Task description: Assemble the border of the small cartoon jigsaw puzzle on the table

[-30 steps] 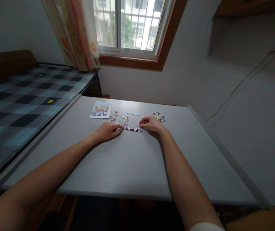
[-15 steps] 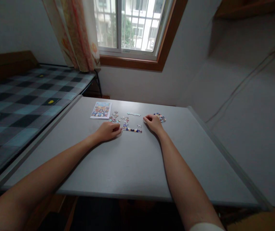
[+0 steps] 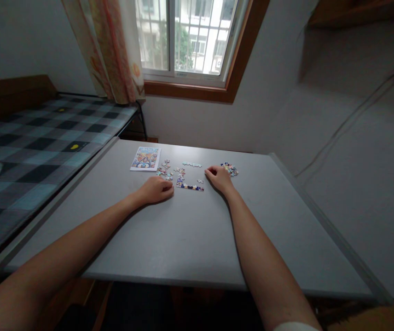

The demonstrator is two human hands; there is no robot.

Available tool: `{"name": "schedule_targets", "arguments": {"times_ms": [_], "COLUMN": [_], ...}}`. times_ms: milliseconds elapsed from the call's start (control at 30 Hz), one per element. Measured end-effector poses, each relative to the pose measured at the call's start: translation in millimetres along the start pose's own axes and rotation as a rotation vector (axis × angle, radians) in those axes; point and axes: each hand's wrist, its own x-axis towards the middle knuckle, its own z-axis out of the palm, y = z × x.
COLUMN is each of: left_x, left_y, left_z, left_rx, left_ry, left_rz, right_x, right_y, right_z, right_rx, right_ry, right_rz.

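Observation:
A joined strip of jigsaw pieces [image 3: 190, 186] lies on the grey table [image 3: 190, 234] between my hands. My left hand [image 3: 155, 189] rests on the table just left of the strip, fingers curled under, nothing seen in it. My right hand [image 3: 218, 177] lies to the right of the strip with its fingers curled; whether a piece is in them I cannot tell. A heap of loose pieces [image 3: 230, 169] sits just beyond my right hand. More loose pieces [image 3: 165, 170] and a short joined row [image 3: 192, 164] lie behind the strip.
A picture card of the puzzle [image 3: 145, 158] lies at the table's far left. A bed with a checked blanket [image 3: 34, 147] runs along the table's left edge. Beyond the table are a wall, a window [image 3: 186, 37] and a curtain [image 3: 107, 50].
My right hand left the strip's right end and drew back to the right, toward the heap. My left hand pulled slightly away from the strip's left end.

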Motion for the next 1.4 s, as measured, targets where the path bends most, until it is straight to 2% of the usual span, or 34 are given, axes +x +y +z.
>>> {"name": "schedule_targets", "arguments": {"times_ms": [700, 800, 933, 1067, 1233, 1400], "left_x": [0.6, 0.8, 1.0, 0.4, 0.5, 1.5], "left_y": [6.2, 6.0, 6.3, 6.3, 5.6, 5.1], "left_z": [-3.5, -2.7, -1.7, -0.8, -0.2, -0.2], "left_rx": [0.009, 0.014, -0.014, -0.015, 0.019, 0.006], "left_ry": [-0.02, -0.021, -0.005, 0.004, -0.006, -0.009], "left_rz": [-0.002, 0.001, 0.011, 0.014, 0.003, 0.015], "right_x": [0.2, 4.0, 17.8, 36.8, 56.1, 68.9], "right_y": [0.0, -12.8, -46.2, -80.4, -102.9, -113.4], "right_z": [1.0, 2.4, 12.2, 27.7, 38.1, 37.8], "right_rx": [-0.018, 0.006, -0.036, -0.194, -0.377, -0.356], "right_ry": [-0.009, -0.037, -0.156, -0.272, -0.37, -0.492], "right_rz": [-0.024, -0.053, -0.186, -0.257, -0.216, -0.136]}}
